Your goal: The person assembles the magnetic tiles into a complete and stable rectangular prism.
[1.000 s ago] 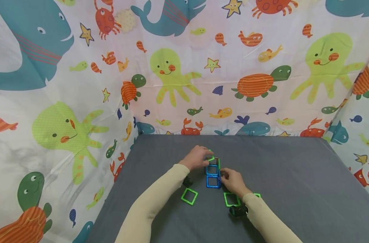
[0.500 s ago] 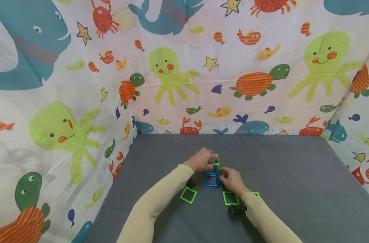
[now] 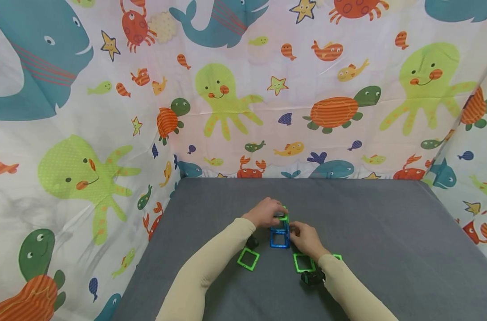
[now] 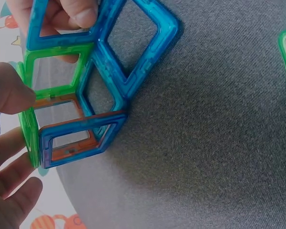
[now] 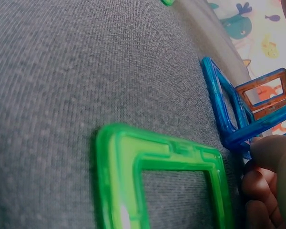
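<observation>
In the head view my left hand holds a green square magnetic tile at the far end of a small build. The left wrist view shows thumb and fingers on that tile's outer side, its edges against the build. Joined there are blue square magnetic tiles, orange tiles and another green tile, some standing upright, one blue tile lying flat. My right hand pinches an upright blue tile on the build's right side. Fingers partly hide the joins.
A loose green square tile lies on the grey cloth to the near left. Another green tile lies by my right wrist, with more green showing behind the sleeve. A sea-animal printed curtain borders the table.
My left hand has shifted slightly right and toward me, bringing the tilted green tile against the build's far end. My right hand has stayed nearly still. The last half second shows little motion.
</observation>
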Action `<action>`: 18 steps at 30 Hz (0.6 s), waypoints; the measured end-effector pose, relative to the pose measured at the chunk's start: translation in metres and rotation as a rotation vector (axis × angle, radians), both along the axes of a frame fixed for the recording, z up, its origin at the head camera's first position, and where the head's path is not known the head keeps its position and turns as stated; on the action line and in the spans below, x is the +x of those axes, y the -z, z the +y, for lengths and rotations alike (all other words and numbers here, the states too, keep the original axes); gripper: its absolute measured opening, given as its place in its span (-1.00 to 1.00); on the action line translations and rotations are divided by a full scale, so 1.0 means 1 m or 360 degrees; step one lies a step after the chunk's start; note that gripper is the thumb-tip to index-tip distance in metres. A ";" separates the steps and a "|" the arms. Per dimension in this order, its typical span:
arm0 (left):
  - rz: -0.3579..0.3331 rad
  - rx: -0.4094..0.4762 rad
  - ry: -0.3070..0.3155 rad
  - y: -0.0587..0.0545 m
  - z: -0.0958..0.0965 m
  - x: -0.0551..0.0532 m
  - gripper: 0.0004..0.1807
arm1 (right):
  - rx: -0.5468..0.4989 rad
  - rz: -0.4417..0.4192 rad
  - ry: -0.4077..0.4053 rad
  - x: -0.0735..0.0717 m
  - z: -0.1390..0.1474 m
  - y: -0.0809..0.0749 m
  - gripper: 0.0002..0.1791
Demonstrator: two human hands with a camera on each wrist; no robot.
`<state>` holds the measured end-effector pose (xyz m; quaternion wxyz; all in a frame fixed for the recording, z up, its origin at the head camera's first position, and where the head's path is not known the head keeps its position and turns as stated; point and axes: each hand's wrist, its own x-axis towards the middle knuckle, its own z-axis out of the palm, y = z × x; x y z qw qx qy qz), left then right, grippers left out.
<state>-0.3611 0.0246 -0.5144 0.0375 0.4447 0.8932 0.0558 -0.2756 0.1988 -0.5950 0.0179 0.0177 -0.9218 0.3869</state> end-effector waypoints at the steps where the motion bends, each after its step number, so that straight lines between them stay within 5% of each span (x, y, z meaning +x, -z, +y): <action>1: -0.0005 -0.0001 -0.0003 0.001 0.000 0.000 -0.58 | -0.0001 0.0000 0.0002 0.000 0.000 0.000 -0.65; 18: -0.0112 0.0068 -0.0043 0.003 -0.003 0.002 -0.57 | -0.0011 -0.0005 -0.0006 0.001 0.000 -0.002 -0.65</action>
